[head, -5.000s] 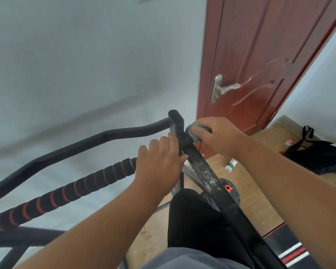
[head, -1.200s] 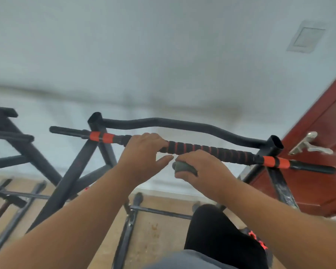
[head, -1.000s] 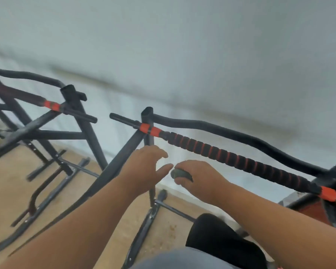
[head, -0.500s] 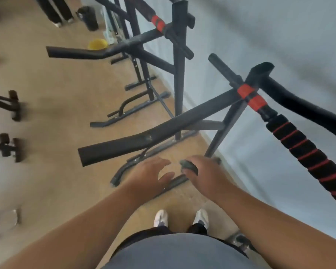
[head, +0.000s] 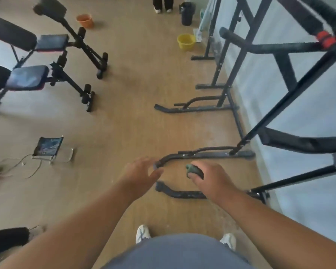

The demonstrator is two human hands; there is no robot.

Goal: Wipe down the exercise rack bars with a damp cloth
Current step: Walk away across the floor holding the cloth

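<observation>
My right hand (head: 209,178) grips a wadded grey-green cloth (head: 194,170) in its curled fingers, held in the air above the floor. My left hand (head: 142,174) hovers beside it with fingers relaxed, holding nothing. The black exercise rack (head: 291,98) stands to the right against the white wall, its slanted bars and padded arm (head: 299,142) well above and right of both hands. Its curved floor feet (head: 202,154) lie just beyond my hands. Neither hand touches the rack.
A second black rack (head: 219,78) stands farther along the wall. A yellow bucket (head: 186,42), an orange bucket (head: 85,20) and a dark bin (head: 187,13) sit on the wooden floor. Sit-up benches (head: 47,74) are at the left. A tablet with cables (head: 48,147) lies on the floor. A person's legs (head: 162,3) show at the top.
My view swung from the rack's top grip bar down to the floor. Both hands came off the bar and dropped; the right still holds the cloth.
</observation>
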